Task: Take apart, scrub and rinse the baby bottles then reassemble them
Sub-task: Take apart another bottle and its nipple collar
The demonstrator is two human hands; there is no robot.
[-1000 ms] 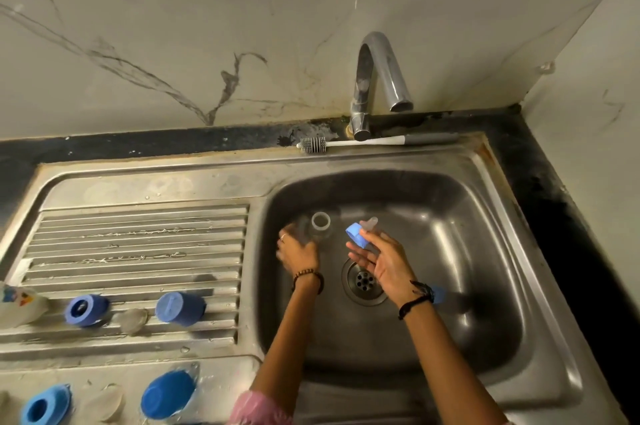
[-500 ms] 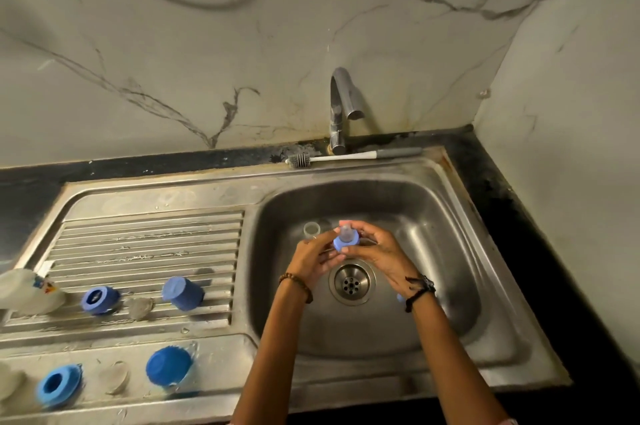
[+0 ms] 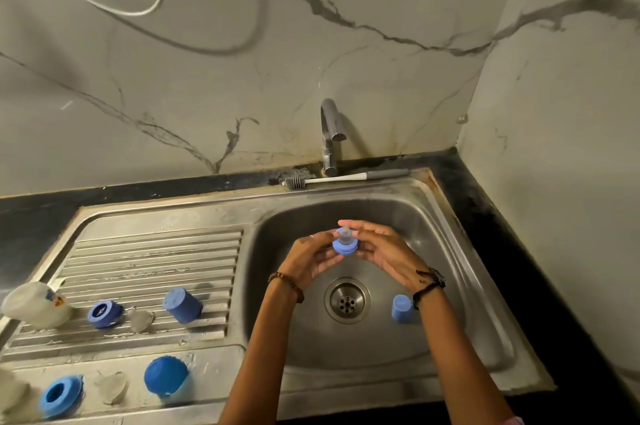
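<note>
Above the round steel drain [image 3: 347, 300], we note our left hand [image 3: 309, 260] and right hand [image 3: 387, 253] pinching a blue plastic collar ring [image 3: 344, 248] with its clear soft teat [image 3: 345, 235]. A smooth blue cap [image 3: 400, 309] lies right of the drain.

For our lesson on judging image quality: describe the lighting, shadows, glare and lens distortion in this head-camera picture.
Head view: dim, yellowish light; the sink basin shows soft glare on its steel walls; the tap casts a faint shadow on the marble wall; wide-angle bending curves the counter edge and the wall corner; the blue ring with teat, held by the left hand and right hand, looks slightly soft.
</note>
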